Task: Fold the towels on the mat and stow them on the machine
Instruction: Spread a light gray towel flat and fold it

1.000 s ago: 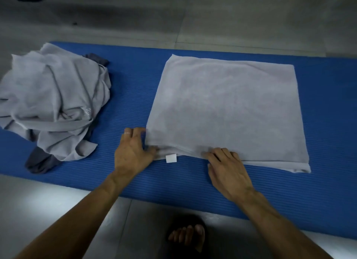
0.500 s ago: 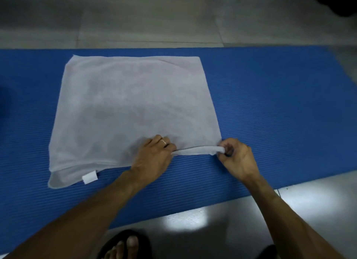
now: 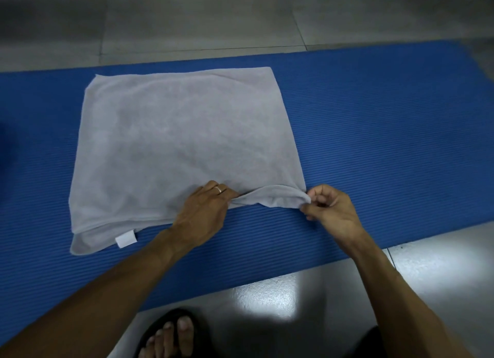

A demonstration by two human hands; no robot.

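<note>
— Grey towel [image 3: 184, 149] lies folded flat on the blue mat [image 3: 387, 133]; why is its near edge bunched?
— Likely to line up the layers before the next fold. From the head view, the left hand [image 3: 203, 213] pinches the near edge midway, knuckles up, ring showing.
— And the other?
— The right hand [image 3: 331, 208] pinches the near right corner between thumb and fingertips, palm turned inward, lifting it slightly. No machine is in view.

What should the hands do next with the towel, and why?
Probably lift the near right corner and carry it leftward to fold. The right hand pinches that corner of the grey towel, and the left hand grips the near edge.
</note>
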